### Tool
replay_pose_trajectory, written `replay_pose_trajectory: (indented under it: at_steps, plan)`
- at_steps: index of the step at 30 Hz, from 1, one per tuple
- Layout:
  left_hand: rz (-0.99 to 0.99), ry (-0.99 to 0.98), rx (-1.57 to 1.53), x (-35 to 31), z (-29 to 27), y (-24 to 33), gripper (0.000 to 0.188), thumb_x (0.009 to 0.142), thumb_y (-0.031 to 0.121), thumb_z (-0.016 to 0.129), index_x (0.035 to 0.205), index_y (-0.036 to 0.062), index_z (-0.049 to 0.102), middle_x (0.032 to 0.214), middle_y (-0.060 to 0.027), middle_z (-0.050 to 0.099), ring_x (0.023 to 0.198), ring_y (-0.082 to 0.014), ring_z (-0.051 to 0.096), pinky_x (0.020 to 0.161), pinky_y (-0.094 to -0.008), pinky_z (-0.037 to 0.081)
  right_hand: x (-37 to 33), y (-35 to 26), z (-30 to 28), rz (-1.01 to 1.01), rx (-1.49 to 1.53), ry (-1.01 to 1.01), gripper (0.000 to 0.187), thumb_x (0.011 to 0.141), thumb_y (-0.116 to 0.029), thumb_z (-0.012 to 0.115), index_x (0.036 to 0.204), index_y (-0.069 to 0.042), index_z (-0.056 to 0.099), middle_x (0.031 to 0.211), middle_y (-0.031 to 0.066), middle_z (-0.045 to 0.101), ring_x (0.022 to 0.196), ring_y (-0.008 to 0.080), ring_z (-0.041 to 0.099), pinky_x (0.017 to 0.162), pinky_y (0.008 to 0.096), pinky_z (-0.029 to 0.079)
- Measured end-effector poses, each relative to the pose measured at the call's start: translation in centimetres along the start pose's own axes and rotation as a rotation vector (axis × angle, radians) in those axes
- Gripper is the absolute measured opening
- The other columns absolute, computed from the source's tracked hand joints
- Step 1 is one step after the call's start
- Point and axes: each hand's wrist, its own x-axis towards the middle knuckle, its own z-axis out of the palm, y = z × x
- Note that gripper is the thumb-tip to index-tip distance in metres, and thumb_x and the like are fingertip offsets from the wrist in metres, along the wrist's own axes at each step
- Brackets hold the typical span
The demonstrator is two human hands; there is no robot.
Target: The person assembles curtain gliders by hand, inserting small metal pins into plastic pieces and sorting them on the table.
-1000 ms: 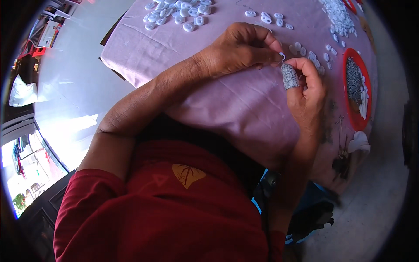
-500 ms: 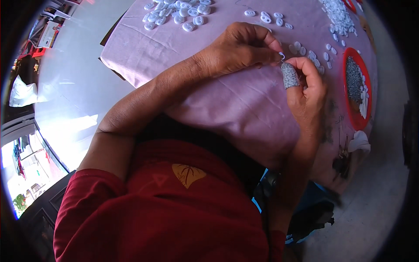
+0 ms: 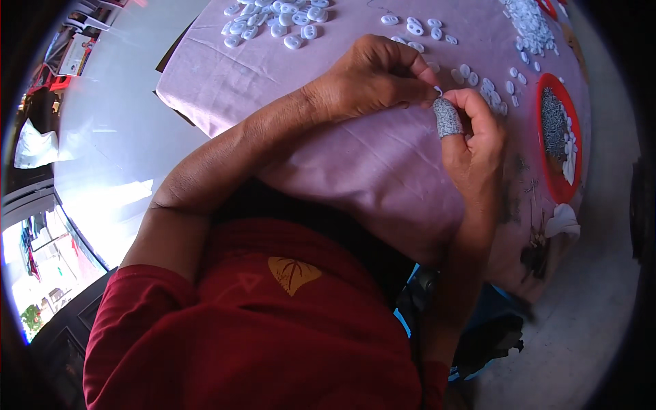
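Observation:
Both hands meet over the pink cloth, fingertips almost touching. A small white plastic piece (image 3: 438, 89) shows between them, mostly covered by fingers. My left hand (image 3: 380, 74) pinches it from the left, thumb against forefinger. From the right, my right hand (image 3: 476, 140) closes thumb and forefinger on its lower end. A grey speckled sleeve (image 3: 448, 117) covers the right thumb. Just beyond the right fingers lies a loose group of small white oval pieces (image 3: 487, 85). Whatever else the fingertips hold is too small to make out.
A red dish (image 3: 576, 154) at the right edge holds small grey metal parts and white pieces. White ovals (image 3: 279, 30) are heaped at the far left, tiny white parts (image 3: 531, 31) at the far right. Thin dark tools (image 3: 535, 254) and a white cloth (image 3: 563, 222) lie near right.
Both hands stay together; the right hand has shifted slightly left, its sleeved thumb tilting leftward. Less of the white piece shows between the fingertips.

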Motion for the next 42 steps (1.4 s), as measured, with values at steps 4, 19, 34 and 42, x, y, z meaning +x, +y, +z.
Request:
replay_pose_trajectory:
  at_steps: [4,19,34,42]
  plan:
    - [-0.001,-0.054,0.018,-0.1,-0.3,0.3,0.011,0.086,0.004,0.072,0.096,-0.0011,0.070,0.083,-0.0066,0.071,0.072,-0.0073,0.064,0.065,-0.0204,0.051,-0.1,-0.1,0.0,-0.017,0.004,-0.001,0.013,0.090,-0.004,0.061,0.101,0.001,0.063,0.082,0.0079,0.064,0.076,0.0116,0.062,0.068,0.0272,0.051]
    - [-0.096,-0.005,-0.173,0.0,-0.1,0.7,0.014,0.088,0.007,0.071,0.100,0.0010,0.067,0.085,-0.0065,0.071,0.069,-0.0050,0.060,0.061,-0.0169,0.049,0.5,0.4,-0.1,-0.078,0.118,0.106,0.009,0.086,-0.004,0.068,0.095,-0.001,0.066,0.076,0.0018,0.065,0.068,0.0057,0.057,0.057,0.0210,0.043]
    - [-0.161,-0.019,-0.070,-0.6,0.1,0.8,0.012,0.090,0.010,0.069,0.100,0.0050,0.069,0.081,-0.0023,0.070,0.062,-0.0012,0.053,0.053,-0.0157,0.039,0.0,0.2,0.3,-0.100,-0.001,0.033,0.014,0.086,0.004,0.060,0.099,0.002,0.062,0.082,0.0054,0.064,0.075,0.0113,0.062,0.069,0.0252,0.051]
    - [-0.069,0.127,-0.380,0.0,-0.6,1.1,0.009,0.089,0.004,0.068,0.096,0.0006,0.066,0.084,-0.0081,0.071,0.072,-0.0089,0.066,0.062,-0.0180,0.051,1.9,3.2,-1.7,-0.041,-0.265,0.105,0.028,0.089,-0.003,0.053,0.114,-0.002,0.066,0.102,0.0125,0.066,0.096,0.0247,0.064,0.087,0.0333,0.049]
